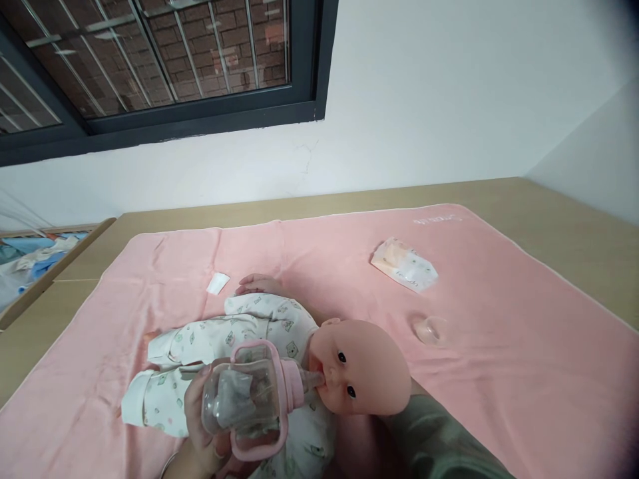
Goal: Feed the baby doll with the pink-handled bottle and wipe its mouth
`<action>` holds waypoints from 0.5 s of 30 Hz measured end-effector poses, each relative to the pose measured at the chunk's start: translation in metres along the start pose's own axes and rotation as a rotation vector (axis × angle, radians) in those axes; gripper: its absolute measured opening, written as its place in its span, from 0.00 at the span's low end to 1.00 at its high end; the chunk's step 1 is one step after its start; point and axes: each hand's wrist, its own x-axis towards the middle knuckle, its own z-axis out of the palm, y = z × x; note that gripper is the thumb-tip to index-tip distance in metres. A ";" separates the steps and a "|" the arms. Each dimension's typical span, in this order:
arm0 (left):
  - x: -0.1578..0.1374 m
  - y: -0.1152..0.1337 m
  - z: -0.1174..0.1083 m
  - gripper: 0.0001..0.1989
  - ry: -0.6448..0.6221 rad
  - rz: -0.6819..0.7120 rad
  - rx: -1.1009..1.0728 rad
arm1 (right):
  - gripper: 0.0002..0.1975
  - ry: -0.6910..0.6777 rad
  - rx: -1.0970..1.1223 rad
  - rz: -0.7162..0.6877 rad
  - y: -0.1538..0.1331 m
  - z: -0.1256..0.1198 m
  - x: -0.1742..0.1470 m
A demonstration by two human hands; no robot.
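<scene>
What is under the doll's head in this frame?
A green sleeve runs under the doll's head, with the pink blanket beneath. The right hand is hidden by the head. The left hand holds the bottle to the doll's mouth.

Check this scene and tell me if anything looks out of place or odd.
Nothing is spilled or damaged. The left hand holds the bottle with its teat at the doll's mouth. Loose bits lie scattered on the pink mat: a clear cap, a crumpled packet and a small white scrap.
</scene>
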 end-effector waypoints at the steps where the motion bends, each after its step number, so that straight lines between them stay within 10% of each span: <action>1: 0.000 -0.001 0.000 0.32 -0.005 0.010 -0.001 | 0.21 -0.001 -0.002 0.001 0.000 0.001 -0.001; 15: 0.002 -0.002 0.000 0.33 0.006 0.033 -0.042 | 0.17 -0.047 0.003 -0.061 0.027 0.001 0.010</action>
